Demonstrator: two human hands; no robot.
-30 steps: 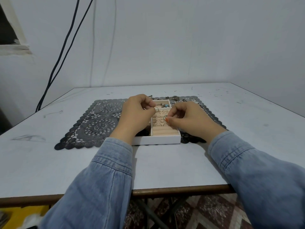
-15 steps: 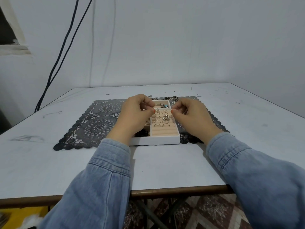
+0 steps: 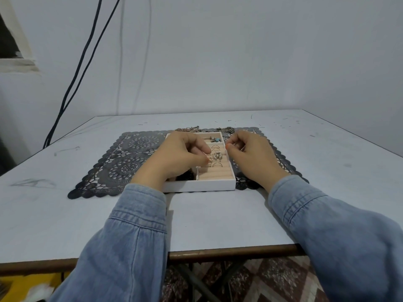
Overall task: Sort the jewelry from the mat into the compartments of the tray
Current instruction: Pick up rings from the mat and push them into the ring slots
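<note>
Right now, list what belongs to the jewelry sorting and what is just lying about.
Job: white tray, rings in its padded slots, turquoise piece in its far compartment, black lace mat, chains at its far edge, left hand, right hand.
Lying about: black cables, specks on the table.

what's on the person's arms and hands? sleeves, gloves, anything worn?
No gloves: the left hand and right hand are bare. Both arms are in light blue denim, the left sleeve and right sleeve, each loose and creased, ending at the wrist in a stitched cuff. The right thumbnail looks painted orange. No watch or bracelet shows.
</note>
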